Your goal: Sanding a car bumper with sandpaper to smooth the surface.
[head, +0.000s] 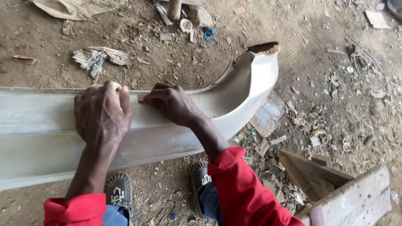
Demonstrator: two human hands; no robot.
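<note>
A long white car bumper (234, 96) lies across the dirt ground, its curved end at the upper right. My left hand (102, 113) rests on its upper edge, fingers curled over the rim. My right hand (173, 102) presses a small brownish piece of sandpaper (142, 98) against the bumper's top edge, right beside the left hand's fingers. Both sleeves are red.
My two dark shoes (119, 190) stand on the dirt just under the bumper. A wooden box or stool (335, 192) sits at the lower right. Scraps of paper (98, 56), stones and litter lie scattered over the ground beyond and to the right.
</note>
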